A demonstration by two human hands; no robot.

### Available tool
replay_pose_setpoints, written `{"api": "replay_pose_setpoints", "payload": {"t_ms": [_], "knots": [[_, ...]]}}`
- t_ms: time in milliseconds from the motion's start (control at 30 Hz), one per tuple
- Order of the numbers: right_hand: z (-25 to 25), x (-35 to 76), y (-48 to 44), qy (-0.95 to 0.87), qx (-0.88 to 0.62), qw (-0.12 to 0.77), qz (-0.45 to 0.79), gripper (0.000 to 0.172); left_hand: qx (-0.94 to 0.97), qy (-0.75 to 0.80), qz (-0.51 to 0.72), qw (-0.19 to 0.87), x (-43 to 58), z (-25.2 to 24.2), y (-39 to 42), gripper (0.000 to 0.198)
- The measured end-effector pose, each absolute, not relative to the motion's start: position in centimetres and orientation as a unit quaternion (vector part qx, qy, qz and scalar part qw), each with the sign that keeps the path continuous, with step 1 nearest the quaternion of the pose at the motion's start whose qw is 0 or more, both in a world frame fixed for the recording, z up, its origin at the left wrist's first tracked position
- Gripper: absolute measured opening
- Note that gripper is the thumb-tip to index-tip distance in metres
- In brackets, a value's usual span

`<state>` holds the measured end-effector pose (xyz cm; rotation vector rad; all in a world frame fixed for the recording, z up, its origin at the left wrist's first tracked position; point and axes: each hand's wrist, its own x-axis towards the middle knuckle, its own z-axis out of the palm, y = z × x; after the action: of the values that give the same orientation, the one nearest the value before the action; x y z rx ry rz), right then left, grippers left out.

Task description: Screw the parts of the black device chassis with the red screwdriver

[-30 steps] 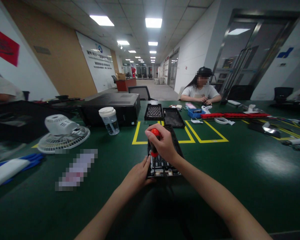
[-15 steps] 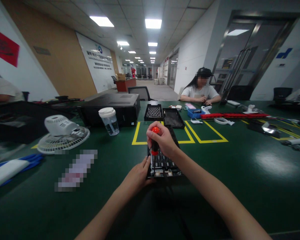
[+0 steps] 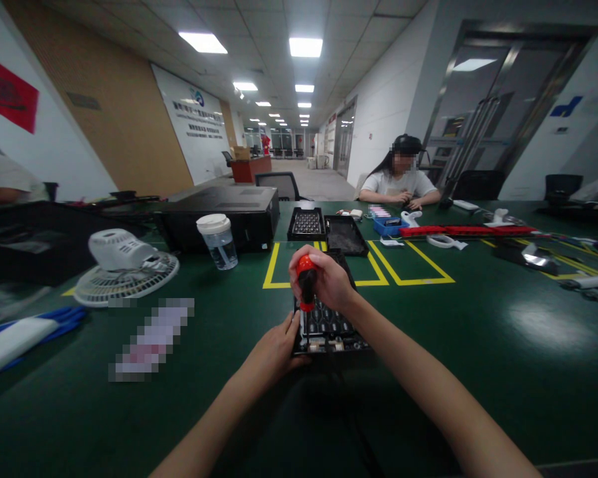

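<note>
A black case (image 3: pixel 331 322) with a grid of rounded cells inside lies on the green table, and small metal and pale parts line its near edge. My left hand (image 3: pixel 276 345) grips the case's near left corner, fingers along the side and at the front edge. Over the case's left part, my right hand (image 3: pixel 331 282) is closed around the red and black handle of a screwdriver (image 3: pixel 306 282). The thin shaft points down to the near left corner. Whether its tip sits in a screw is too small to tell.
Beyond the case stand a black tray with cells (image 3: pixel 306 224) and a black lid-like tray (image 3: pixel 346 236). To the left are a lidded cup (image 3: pixel 218 242), a white fan (image 3: pixel 124 265) and a large black box (image 3: pixel 219 209). A co-worker (image 3: pixel 401 179) sits across the table.
My right hand has shifted slightly left, and the screwdriver's handle has tilted, its red top now leaning towards me. My left hand and the case stay put.
</note>
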<state>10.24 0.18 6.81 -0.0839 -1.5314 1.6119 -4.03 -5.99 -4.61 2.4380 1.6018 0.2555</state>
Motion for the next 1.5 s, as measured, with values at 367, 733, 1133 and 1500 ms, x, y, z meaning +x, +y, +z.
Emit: {"api": "replay_pose_setpoints", "payload": {"t_ms": [367, 733, 1133, 1500], "knots": [[7.4, 11.0, 0.5, -0.633, -0.041, 0.393, 0.666, 0.022, 0.827, 0.545, 0.088, 0.106, -3.9, -4.5, -6.0, 0.087], [7.7, 12.5, 1.1, -0.663, -0.052, 0.378, 0.644, 0.018, 0.833, 0.535, 0.097, 0.101, -4.1, -4.7, -6.0, 0.087], [8.1, 13.3, 1.2, -0.688, -0.070, 0.368, 0.621, 0.016, 0.834, 0.534, 0.089, 0.102, -4.1, -4.6, -5.9, 0.087], [7.7, 13.3, 1.8, -0.708, -0.076, 0.392, 0.582, 0.018, 0.833, 0.538, 0.084, 0.094, -3.8, -4.2, -6.2, 0.085]]}}
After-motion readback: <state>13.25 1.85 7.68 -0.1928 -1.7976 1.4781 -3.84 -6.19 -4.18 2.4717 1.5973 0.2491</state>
